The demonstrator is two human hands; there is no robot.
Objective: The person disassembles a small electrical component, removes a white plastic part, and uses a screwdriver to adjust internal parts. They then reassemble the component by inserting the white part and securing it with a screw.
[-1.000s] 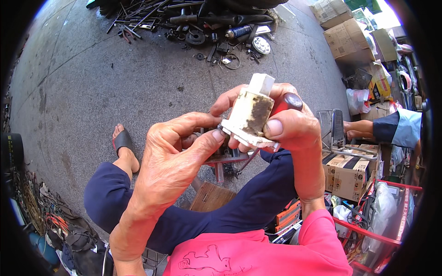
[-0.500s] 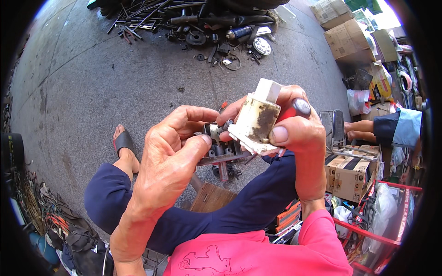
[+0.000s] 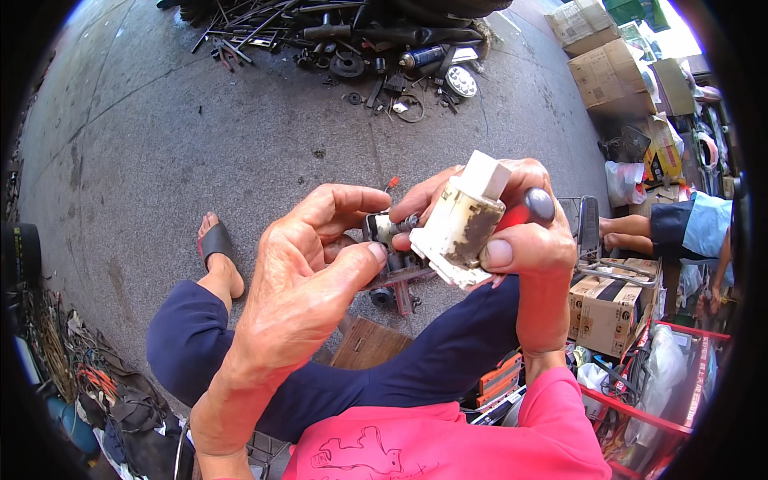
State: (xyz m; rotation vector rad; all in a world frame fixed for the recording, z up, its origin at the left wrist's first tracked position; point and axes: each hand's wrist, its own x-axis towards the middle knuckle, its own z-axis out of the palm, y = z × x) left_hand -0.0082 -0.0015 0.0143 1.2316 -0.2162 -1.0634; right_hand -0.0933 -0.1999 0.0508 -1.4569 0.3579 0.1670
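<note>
Both my hands are raised in front of my lap, close together. My right hand grips a grimy off-white plastic housing with a square block on top, the thumb pressed on its side. A tool with a red and dark rounded handle is tucked in the same hand. My left hand pinches a small black-and-white part between thumb and fingers. A dark ribbed piece lies between that part and the housing; where it joins is hidden. Just beneath the fingers is a dark metal fixture, partly covered.
A wooden block stands between my legs. Metal scrap lies heaped on the concrete ahead. At right are cardboard boxes, a red-framed rack and another person's legs. Cloth and wires lie at lower left.
My right hand and the housing have shifted slightly right and down in the picture. The small part in my left hand has moved slightly right too. Both grips stay the same.
</note>
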